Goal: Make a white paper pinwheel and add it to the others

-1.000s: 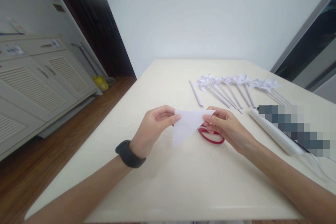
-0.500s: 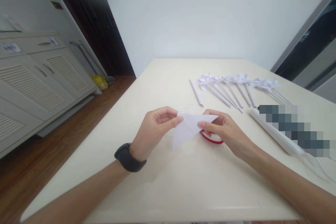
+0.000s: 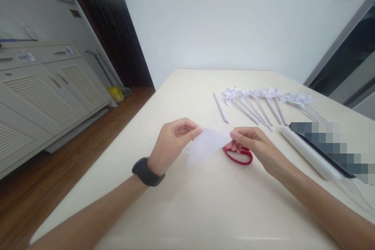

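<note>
While pinched by two hands: one paper triangle.

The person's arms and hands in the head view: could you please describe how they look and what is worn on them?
Both forearms are bare, with no sleeves in view and no gloves. The left hand has a dark grey band, like a watch or fitness strap, around its wrist. The right hand and its wrist carry nothing; no rings are visible on either hand.

Scissors blades hidden behind right hand; object at right pixelated
</note>
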The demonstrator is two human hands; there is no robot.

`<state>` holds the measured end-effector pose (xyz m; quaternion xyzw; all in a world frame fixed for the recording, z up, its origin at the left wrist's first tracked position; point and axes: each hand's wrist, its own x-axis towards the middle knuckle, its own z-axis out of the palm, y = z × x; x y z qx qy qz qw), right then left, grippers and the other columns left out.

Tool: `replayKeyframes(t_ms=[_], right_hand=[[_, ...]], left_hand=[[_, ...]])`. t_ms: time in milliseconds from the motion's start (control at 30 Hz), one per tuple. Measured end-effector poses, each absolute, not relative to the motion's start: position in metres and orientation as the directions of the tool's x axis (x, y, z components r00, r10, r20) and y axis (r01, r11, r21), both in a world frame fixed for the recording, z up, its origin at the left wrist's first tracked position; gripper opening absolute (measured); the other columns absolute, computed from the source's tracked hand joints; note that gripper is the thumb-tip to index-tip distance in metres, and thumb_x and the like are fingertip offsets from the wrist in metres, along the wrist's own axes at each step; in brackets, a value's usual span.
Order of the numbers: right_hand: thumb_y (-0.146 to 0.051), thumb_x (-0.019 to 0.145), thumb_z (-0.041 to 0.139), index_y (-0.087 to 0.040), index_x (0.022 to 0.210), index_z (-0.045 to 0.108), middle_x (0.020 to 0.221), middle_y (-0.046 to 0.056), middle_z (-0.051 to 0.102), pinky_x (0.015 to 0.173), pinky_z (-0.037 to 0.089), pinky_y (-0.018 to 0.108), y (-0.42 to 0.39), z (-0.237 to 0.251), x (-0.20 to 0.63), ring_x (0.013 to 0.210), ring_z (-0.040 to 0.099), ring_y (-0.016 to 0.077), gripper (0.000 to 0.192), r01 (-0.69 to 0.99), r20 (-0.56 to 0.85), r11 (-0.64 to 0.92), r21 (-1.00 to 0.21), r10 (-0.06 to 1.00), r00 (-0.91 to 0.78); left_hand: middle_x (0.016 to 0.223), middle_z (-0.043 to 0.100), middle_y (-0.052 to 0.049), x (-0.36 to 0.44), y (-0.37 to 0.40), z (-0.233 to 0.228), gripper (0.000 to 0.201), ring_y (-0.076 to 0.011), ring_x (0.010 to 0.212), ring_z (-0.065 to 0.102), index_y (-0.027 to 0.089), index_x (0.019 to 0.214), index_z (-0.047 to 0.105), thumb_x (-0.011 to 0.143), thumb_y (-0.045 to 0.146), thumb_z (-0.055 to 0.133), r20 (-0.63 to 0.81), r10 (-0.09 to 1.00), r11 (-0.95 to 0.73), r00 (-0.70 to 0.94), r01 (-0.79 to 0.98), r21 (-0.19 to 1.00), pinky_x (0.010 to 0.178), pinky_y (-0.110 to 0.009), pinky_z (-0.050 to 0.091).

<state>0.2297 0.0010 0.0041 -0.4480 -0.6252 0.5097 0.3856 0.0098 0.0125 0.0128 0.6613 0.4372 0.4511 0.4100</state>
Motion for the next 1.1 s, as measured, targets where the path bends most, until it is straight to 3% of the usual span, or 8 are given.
replayKeyframes(t_ms=[200,367,467,567,667,833,1100], right_hand=[[-0.034,0.084,0.052,-0.02,0.084,0.063,0.084,0.003,0.062,0.067,0.039,0.027,-0.002,0.009,0.225,0.078,0.055,0.0164,0.018,0.385,0.063,0.23,-0.894,0.915,-0.4],[-0.033,0.078,0.057,-0.019,0.064,0.055,0.065,-0.002,0.051,0.057,0.031,0.025,-0.009,0.001,0.213,0.062,0.045,0.0121,0.02,0.514,0.067,0.278,-0.812,0.918,-0.391],[-0.032,0.079,0.056,-0.018,0.06,0.048,0.06,-0.004,0.044,0.053,0.028,0.024,-0.009,-0.002,0.214,0.058,0.04,0.0102,0.025,0.472,0.055,0.245,-0.847,0.923,-0.38],[-0.032,0.08,0.055,-0.018,0.062,0.046,0.058,-0.005,0.041,0.051,0.029,0.023,-0.008,-0.001,0.215,0.054,0.04,0.0087,0.025,0.409,-0.001,0.163,-0.898,0.928,-0.372],[-0.031,0.08,0.056,-0.019,0.067,0.053,0.065,-0.003,0.051,0.056,0.034,0.023,-0.009,0.002,0.214,0.06,0.046,0.0098,0.018,0.405,0.046,0.208,-0.891,0.926,-0.374],[-0.028,0.082,0.055,-0.02,0.073,0.057,0.074,-0.001,0.06,0.062,0.039,0.024,-0.013,0.004,0.209,0.069,0.053,0.0118,0.013,0.383,0.147,0.288,-0.878,0.922,-0.357],[-0.025,0.083,0.054,-0.019,0.069,0.051,0.068,-0.002,0.053,0.055,0.038,0.022,-0.01,0.003,0.215,0.062,0.049,0.0099,0.016,0.351,0.192,0.285,-0.892,0.942,-0.276]], left_hand=[[0.073,0.065,-0.003,0.01,0.012,0.011,0.018,-0.0146,0.067,0.059,0.016,0.074,0.063,0.076,0.034,0.061,0.151,0.937,-0.232,0.314,0.239,0.943,0.057,-0.024,0.047],[0.079,0.067,-0.004,0.015,0.005,0.007,0.02,-0.0175,0.074,0.062,0.017,0.077,0.065,0.076,0.036,0.06,0.124,0.907,-0.249,0.403,0.274,0.929,0.066,-0.028,0.05],[0.084,0.067,-0.004,0.018,0.004,0.004,0.017,-0.0177,0.078,0.063,0.018,0.083,0.063,0.077,0.033,0.059,0.11,0.887,-0.237,0.448,0.239,0.942,0.072,-0.029,0.05],[0.082,0.066,-0.003,0.019,0.005,0.002,0.014,-0.0164,0.075,0.063,0.018,0.083,0.061,0.077,0.031,0.06,0.055,0.86,-0.195,0.508,0.226,0.954,0.067,-0.026,0.05],[0.071,0.062,0.0,0.019,0.004,0.002,0.014,-0.0132,0.065,0.058,0.018,0.075,0.061,0.077,0.032,0.058,0.063,0.854,-0.244,0.517,0.29,0.925,0.058,-0.023,0.045],[0.068,0.06,0.0,0.023,0.0,0.003,0.014,-0.0126,0.062,0.054,0.017,0.073,0.064,0.077,0.029,0.057,0.111,0.821,-0.367,0.559,0.369,0.854,0.061,-0.024,0.046],[0.077,0.065,-0.003,0.022,0.003,0.0,0.013,-0.0165,0.072,0.062,0.015,0.079,0.063,0.076,0.028,0.059,-0.045,0.777,-0.196,0.628,0.309,0.931,0.069,-0.027,0.048]])
